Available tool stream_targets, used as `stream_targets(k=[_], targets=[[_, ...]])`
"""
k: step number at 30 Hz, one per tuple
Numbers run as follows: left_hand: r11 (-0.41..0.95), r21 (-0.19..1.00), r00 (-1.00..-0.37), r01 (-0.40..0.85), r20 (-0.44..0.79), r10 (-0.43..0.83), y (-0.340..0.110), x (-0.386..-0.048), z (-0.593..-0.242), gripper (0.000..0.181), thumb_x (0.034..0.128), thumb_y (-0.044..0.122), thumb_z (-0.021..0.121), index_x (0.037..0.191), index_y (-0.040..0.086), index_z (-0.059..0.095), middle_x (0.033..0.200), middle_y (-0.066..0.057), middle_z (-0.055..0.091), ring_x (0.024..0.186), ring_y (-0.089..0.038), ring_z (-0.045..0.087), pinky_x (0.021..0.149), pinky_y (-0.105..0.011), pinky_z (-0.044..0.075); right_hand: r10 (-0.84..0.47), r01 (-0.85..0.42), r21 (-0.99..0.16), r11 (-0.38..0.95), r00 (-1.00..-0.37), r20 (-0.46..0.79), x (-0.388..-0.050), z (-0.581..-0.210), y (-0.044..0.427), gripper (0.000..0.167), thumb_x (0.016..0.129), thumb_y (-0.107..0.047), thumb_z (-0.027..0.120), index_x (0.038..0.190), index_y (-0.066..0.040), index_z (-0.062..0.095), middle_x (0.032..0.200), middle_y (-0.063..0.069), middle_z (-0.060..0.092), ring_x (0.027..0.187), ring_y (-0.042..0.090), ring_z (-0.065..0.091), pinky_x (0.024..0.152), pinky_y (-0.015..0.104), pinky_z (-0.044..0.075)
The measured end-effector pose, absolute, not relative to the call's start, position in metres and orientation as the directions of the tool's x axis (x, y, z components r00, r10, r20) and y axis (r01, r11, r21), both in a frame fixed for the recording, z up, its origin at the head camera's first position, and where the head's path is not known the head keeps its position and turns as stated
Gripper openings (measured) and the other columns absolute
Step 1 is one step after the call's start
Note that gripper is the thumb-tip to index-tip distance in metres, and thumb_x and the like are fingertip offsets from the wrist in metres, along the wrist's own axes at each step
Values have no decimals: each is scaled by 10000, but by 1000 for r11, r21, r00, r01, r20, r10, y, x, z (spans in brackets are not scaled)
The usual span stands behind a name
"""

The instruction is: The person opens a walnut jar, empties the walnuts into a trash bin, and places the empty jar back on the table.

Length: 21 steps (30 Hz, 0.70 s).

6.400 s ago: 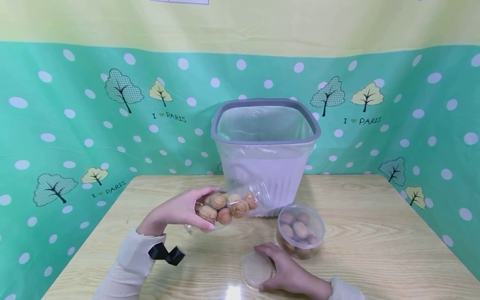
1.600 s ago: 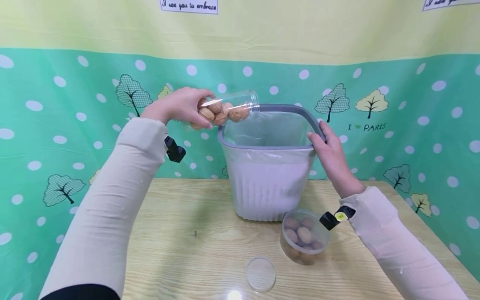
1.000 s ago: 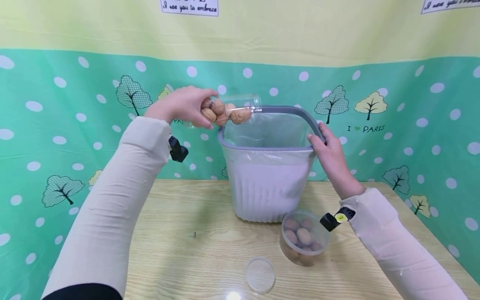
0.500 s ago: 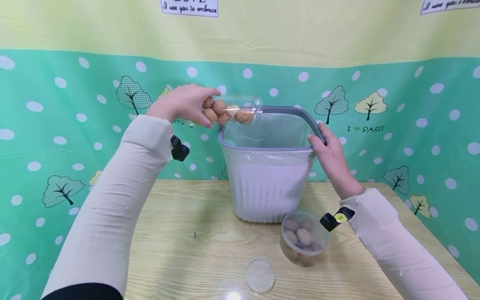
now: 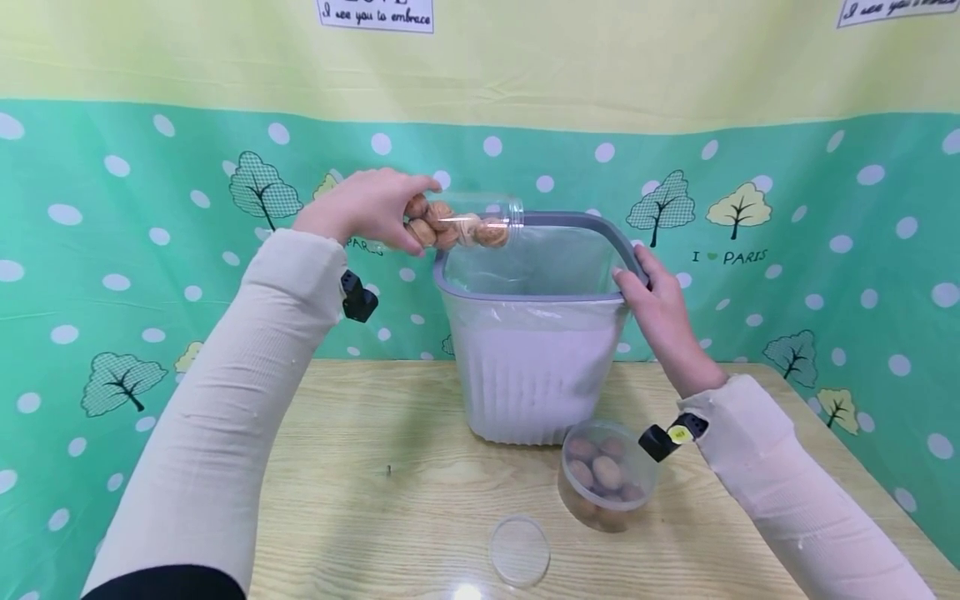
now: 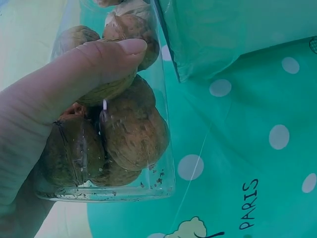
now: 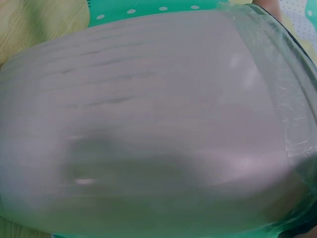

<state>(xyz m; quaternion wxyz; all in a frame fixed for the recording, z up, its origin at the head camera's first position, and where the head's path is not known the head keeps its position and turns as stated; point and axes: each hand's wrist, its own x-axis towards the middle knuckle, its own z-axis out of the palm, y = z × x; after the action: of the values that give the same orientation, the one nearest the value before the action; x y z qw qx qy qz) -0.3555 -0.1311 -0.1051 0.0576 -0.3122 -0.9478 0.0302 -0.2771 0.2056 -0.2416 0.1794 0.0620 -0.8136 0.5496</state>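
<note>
My left hand (image 5: 369, 208) grips the base end of a clear jar (image 5: 480, 202), which lies nearly level with its mouth over the left rim of the bin. Several walnuts (image 5: 491, 232) lie inside along its lower side; in the left wrist view my thumb crosses the jar in front of walnuts (image 6: 136, 131). The white bin (image 5: 536, 367) has a grey rim and a clear liner. My right hand (image 5: 660, 308) holds the rim's right side, thumb on the inner side. The bin's wall (image 7: 163, 114) fills most of the right wrist view.
A round clear tub (image 5: 607, 504) of walnuts stands at the bin's front right, below my right wrist. A clear round lid (image 5: 519, 552) lies flat on the wooden table (image 5: 427, 517). A tiny dark bit (image 5: 388, 470) lies further left. Patterned cloth hangs behind and at both sides.
Since the earliest frame, the jar has risen from low over the table to the bin's rim, and my right hand has left the lid for the rim. Lately the jar has tipped slightly to level.
</note>
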Motion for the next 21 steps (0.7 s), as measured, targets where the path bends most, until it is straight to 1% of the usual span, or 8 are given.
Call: stream_targets(k=[1, 3, 4, 5, 10, 15, 17, 21], targets=[[804, -97, -799, 587, 90, 595, -131, -356, -105, 861, 748, 294, 758, 1463, 112, 315, 1011, -45, 521, 908, -237, 464, 773, -385, 404, 98, -298, -872, 388, -928, 360, -278, -242, 206, 659, 969, -414, 415, 1517, -170, 142, 1062, 151, 421, 933, 247, 369, 800, 390, 339], [803, -104, -799, 587, 89, 595, -131, -356, -105, 864, 744, 296, 760, 1461, 112, 316, 1027, -46, 533, 913, -239, 470, 778, -391, 412, 96, -296, -871, 392, -929, 358, -278, -242, 206, 656, 970, -412, 412, 1517, -173, 139, 1043, 129, 426, 909, 216, 374, 779, 367, 347], [803, -108, -799, 586, 88, 594, -131, -356, -105, 866, 742, 299, 760, 1461, 112, 316, 1035, -47, 539, 915, -241, 472, 779, -394, 416, 97, -293, -871, 395, -929, 356, -278, -243, 206, 655, 970, -417, 410, 1516, -179, 139, 948, 103, 374, 841, 218, 355, 731, 356, 342], [803, -113, -799, 585, 88, 594, -131, -356, -105, 866, 741, 300, 759, 1461, 112, 316, 1038, -49, 542, 915, -243, 473, 778, -396, 417, 97, -291, -870, 399, -929, 356, -279, -243, 207, 653, 970, -418, 408, 1516, -181, 139, 892, 80, 319, 797, 222, 333, 702, 346, 333], [803, -120, -799, 583, 91, 594, -131, -355, -104, 864, 737, 295, 757, 1459, 108, 321, 1024, -50, 542, 914, -244, 473, 789, -402, 421, 95, -291, -864, 411, -929, 358, -279, -243, 207, 654, 969, -416, 408, 1517, -174, 143, 878, 72, 330, 732, 188, 332, 666, 330, 332], [796, -119, -792, 593, 93, 604, -131, -355, -104, 853, 740, 279, 759, 1453, 97, 328, 994, -43, 539, 905, -234, 478, 777, -391, 420, 99, -291, -856, 427, -926, 364, -279, -242, 207, 651, 964, -413, 420, 1514, -175, 164, 753, 53, 312, 588, 142, 287, 578, 314, 319], [794, -123, -790, 595, 93, 607, -131, -356, -104, 849, 740, 280, 762, 1448, 95, 333, 987, -40, 542, 904, -232, 483, 777, -390, 421, 102, -290, -854, 432, -925, 366, -279, -241, 207, 651, 962, -416, 425, 1512, -175, 173, 720, 40, 303, 571, 134, 281, 567, 306, 319], [793, -136, -789, 594, 94, 607, -130, -357, -105, 842, 736, 284, 767, 1439, 98, 342, 977, -40, 547, 901, -232, 490, 774, -394, 425, 105, -291, -852, 435, -923, 369, -278, -241, 207, 651, 960, -424, 428, 1510, -175, 184, 716, 36, 297, 578, 138, 280, 565, 304, 315]])
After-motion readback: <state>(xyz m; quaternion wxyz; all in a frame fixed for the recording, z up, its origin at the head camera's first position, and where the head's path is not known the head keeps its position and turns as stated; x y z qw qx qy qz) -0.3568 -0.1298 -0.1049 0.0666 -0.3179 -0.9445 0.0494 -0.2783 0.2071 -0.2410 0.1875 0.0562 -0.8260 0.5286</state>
